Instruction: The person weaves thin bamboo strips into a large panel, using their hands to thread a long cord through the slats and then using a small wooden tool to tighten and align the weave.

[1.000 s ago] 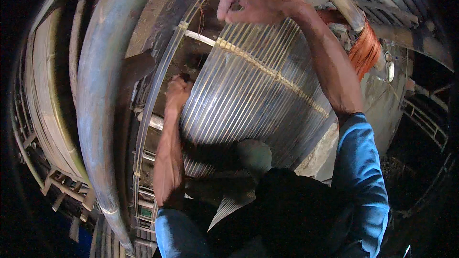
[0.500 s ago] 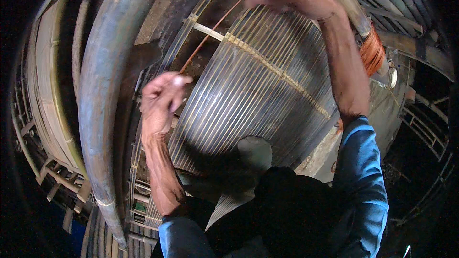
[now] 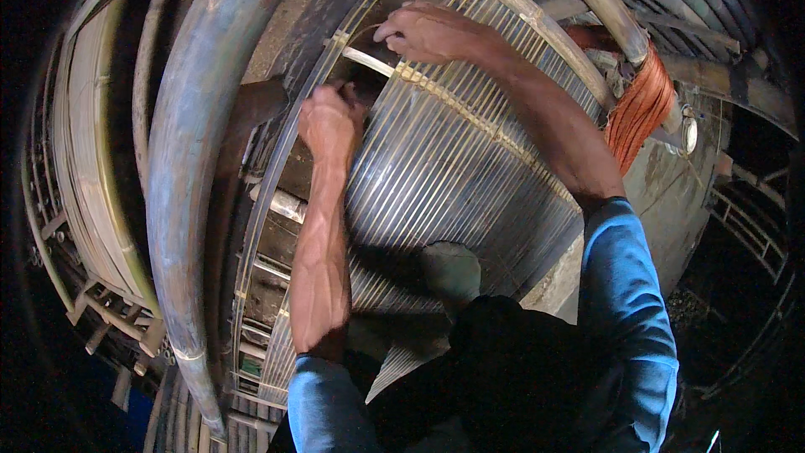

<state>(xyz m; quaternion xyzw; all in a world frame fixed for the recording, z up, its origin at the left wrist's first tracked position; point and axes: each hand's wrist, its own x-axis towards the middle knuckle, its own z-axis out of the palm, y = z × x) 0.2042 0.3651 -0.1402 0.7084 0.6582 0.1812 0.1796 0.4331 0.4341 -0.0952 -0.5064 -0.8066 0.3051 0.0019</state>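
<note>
Both hands point(image 3: 381, 75) closer, at rod panel point(image 3: 444, 176) edge.

A thick grey pipe point(image 3: 180, 168) curves beside orange cord point(image 3: 639, 109).

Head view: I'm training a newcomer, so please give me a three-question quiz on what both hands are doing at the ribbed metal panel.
1. True or false: the left hand is a closed fist at the left edge of the ribbed metal panel.
2. The right hand rests near: A) the panel's top end, B) the orange cord bundle.
3. What colour are the sleeves?

Key: 1 true; 2 A; 3 blue.
</note>
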